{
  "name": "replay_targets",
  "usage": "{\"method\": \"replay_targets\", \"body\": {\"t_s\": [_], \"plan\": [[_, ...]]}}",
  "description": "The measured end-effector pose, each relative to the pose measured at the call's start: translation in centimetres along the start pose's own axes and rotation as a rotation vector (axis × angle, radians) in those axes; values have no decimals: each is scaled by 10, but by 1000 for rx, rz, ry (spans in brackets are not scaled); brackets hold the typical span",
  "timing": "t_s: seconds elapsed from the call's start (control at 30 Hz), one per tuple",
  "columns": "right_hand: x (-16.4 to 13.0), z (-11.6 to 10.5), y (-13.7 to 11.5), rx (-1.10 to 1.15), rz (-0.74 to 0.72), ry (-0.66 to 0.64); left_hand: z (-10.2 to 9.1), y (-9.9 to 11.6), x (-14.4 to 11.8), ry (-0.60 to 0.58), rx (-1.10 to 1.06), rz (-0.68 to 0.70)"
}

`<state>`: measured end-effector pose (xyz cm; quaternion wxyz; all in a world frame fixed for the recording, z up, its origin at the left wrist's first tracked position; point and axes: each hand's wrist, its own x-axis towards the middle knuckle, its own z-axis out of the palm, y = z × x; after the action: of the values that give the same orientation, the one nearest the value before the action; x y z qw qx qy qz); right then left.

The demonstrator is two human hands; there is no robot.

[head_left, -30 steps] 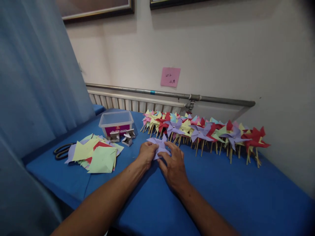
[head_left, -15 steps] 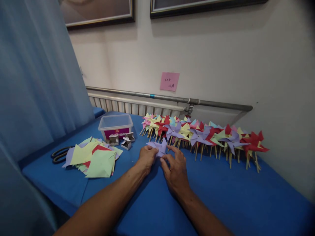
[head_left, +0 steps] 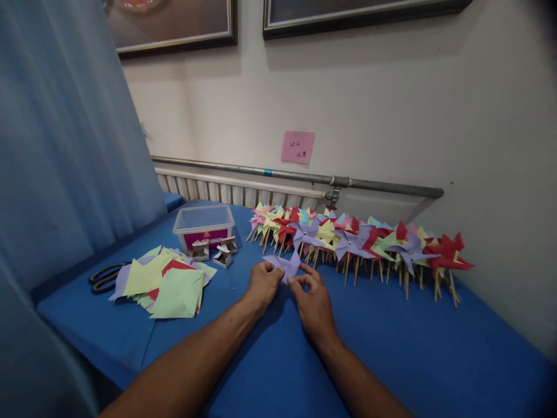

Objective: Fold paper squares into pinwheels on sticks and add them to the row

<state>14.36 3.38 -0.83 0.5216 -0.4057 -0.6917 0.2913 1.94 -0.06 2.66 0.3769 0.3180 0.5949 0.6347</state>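
Note:
A purple paper square (head_left: 286, 265), cut and partly folded, is pinched between both my hands just above the blue table (head_left: 391, 354). My left hand (head_left: 262, 283) grips its left side, fingers curled. My right hand (head_left: 314, 299) pinches its right corner between thumb and forefinger. Just behind the paper runs a long row of finished paper pinwheels (head_left: 361, 241) on wooden sticks, in red, yellow, purple, pink and blue.
A heap of coloured paper squares (head_left: 167, 281) lies to the left, with black scissors (head_left: 104, 276) beyond it. A clear plastic tub (head_left: 203, 225) and small open cardboard boxes (head_left: 223, 253) stand behind. Blue curtain at left; radiator and pipe along the wall.
My hands have lifted the purple paper slightly and drawn closer together. The right hand went from flat on the sheet to a pinch on its corner.

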Motion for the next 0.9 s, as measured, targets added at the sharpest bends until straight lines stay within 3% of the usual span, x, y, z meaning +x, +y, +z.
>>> {"method": "replay_targets", "body": {"t_s": [0.23,0.67,0.9], "plan": [[5,-2,0,27,167,-76,-1,0,1,12,64,57],[5,-2,4,25,73,-15,-3,-4,3,-71,69,92],[6,-6,-7,10,140,-73,-4,1,1,-103,31,77]]}}
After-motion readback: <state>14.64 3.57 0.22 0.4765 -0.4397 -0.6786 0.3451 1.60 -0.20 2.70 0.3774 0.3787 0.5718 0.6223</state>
